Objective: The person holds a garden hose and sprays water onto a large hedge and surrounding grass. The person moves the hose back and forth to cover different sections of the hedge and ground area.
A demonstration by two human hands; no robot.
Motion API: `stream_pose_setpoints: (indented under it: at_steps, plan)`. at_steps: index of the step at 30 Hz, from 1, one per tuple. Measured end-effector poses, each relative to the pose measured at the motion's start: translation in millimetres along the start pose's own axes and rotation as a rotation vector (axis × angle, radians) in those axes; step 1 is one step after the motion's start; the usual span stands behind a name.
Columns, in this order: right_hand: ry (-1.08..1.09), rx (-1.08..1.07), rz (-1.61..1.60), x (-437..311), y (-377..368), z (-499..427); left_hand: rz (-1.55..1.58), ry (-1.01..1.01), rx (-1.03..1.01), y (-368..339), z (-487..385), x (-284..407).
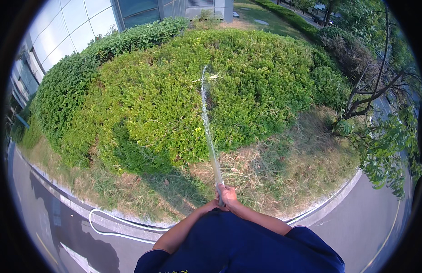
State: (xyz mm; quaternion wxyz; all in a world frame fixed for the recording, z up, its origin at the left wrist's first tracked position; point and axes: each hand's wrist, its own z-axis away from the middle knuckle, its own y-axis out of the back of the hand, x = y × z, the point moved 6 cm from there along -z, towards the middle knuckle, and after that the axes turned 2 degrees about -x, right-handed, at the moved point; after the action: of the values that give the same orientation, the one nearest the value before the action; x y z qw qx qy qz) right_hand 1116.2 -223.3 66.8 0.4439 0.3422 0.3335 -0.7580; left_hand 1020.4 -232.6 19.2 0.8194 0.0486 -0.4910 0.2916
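Both of my hands are together at the lower middle, in front of my dark blue shirt. My right hand [228, 194] is closed around the end of a garden hose [220, 201], near its mouth. Just below and to the left, my left hand [216, 203] grips the same hose, partly hidden by the right one. A stream of water [206, 119] leaves the hose and arcs forward over the low green shrubs [163, 99]. Some pale, dry stems [214, 77] lie beside the far part of the stream.
Dry grass [258, 167] borders the shrubs, edged by a curved kerb [333, 201]. A loop of pale hose [118, 234] lies over the kerb and road at left. A leafy tree branch [385, 90] reaches in at right. A building [74, 24] stands behind a darker hedge [71, 75].
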Motion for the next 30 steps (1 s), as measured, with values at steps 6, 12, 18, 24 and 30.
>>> stream_pose_setpoints:
  at_steps: [6, 12, 18, 24, 30]
  plan:
    - [-0.020, -0.143, 0.097, -4, -18, -4, 0.088, -0.067, -0.010, 10, 1, -8]
    - [-0.047, -0.215, 0.028, -2, -27, -7, 0.063, -0.186, -0.046, 16, -1, -9]
    - [-0.047, -0.110, -0.028, -2, -16, -13, 0.081, 0.030, -0.051, 12, -4, -10]
    - [-0.055, 0.028, -0.160, -21, 4, -5, 0.335, 0.031, -0.078, 5, 3, 22]
    - [0.034, 0.101, -0.083, -53, 6, 5, 0.644, -0.110, 0.085, -3, -6, 67]
